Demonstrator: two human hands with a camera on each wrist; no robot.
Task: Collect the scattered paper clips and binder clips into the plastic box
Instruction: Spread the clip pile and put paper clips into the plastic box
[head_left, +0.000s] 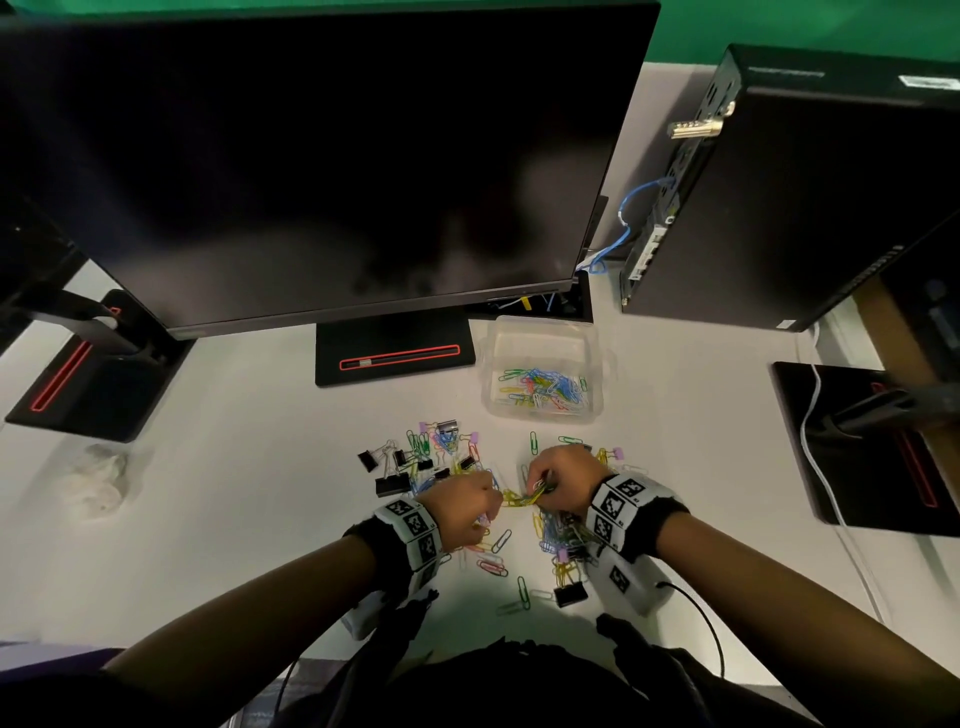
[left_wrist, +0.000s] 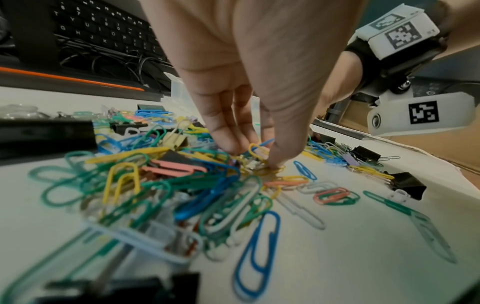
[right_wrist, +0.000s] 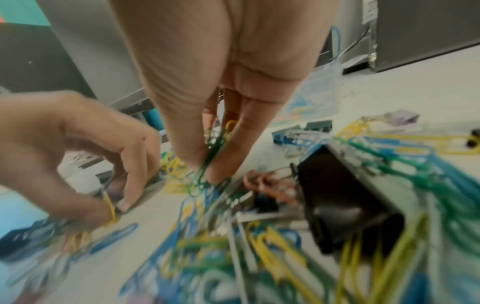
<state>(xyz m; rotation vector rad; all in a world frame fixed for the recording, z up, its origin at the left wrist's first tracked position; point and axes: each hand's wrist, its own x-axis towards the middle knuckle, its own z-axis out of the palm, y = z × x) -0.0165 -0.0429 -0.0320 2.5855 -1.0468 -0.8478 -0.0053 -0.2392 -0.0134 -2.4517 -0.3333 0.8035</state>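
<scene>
Coloured paper clips (head_left: 441, 452) and black binder clips (head_left: 392, 484) lie scattered on the white desk in front of me. The clear plastic box (head_left: 543, 322) stands just beyond them, right of centre, with several clips inside. My left hand (head_left: 491, 512) pinches yellow paper clips (left_wrist: 258, 151) down at the heap between thumb and fingertips (left_wrist: 276, 162). A few centimetres to the right, my right hand (head_left: 537, 486) pinches a bunch of green paper clips (right_wrist: 207, 164). A string of yellow clips (head_left: 519, 500) lies between the two hands. A black binder clip (right_wrist: 345, 205) sits close beside the right hand.
A dark monitor (head_left: 337, 156) and its stand base (head_left: 395, 353) rise behind the heap. A black desktop computer (head_left: 805, 182) stands at the back right. Another stand base with a white cable (head_left: 818, 462) is at the right, and crumpled clear plastic (head_left: 98, 478) at the left.
</scene>
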